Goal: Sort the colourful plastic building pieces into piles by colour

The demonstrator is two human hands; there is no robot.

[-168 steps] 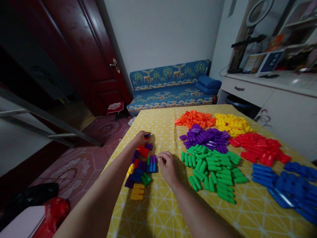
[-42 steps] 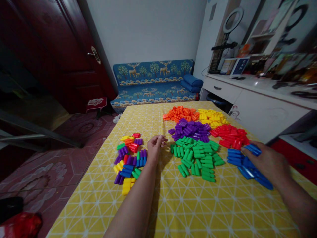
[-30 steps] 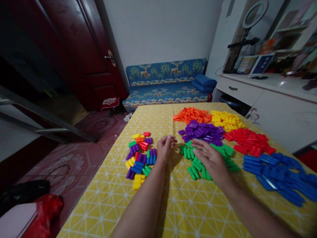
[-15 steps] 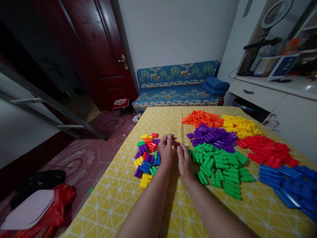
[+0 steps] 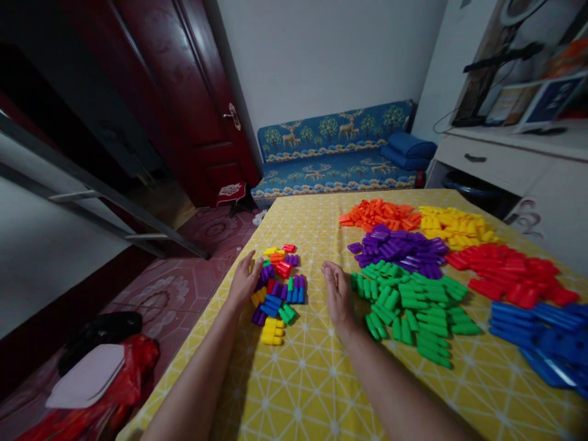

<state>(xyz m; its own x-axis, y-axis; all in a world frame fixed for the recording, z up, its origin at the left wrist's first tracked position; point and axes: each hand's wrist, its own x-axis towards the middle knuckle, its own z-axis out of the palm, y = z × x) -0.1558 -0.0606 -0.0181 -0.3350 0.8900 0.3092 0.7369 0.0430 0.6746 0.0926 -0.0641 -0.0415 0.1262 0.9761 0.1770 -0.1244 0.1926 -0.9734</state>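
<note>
My left hand (image 5: 244, 280) is at the left edge of a small mixed-colour group of plastic blocks (image 5: 272, 307), its fingers apart and nothing seen in them. My right hand (image 5: 337, 294) rests by the left side of the green block pile (image 5: 416, 303), fingers loosely extended, holding nothing visible. Behind the green pile lie purple blocks (image 5: 399, 248) and orange blocks (image 5: 380, 214). Farther right are piles of yellow blocks (image 5: 454, 226), red blocks (image 5: 512, 272) and blue blocks (image 5: 542, 337).
A yellow patterned cloth (image 5: 312, 380) covers the table. Beyond it stands a blue sofa (image 5: 331, 165), with a white cabinet (image 5: 496, 165) at right. At left are a metal ladder (image 5: 110, 202) and a red bag (image 5: 142, 361) on the floor.
My left hand has moved left, away from my right hand, to the outer side of the mixed blocks, and its fingers have spread. The view has shifted slightly.
</note>
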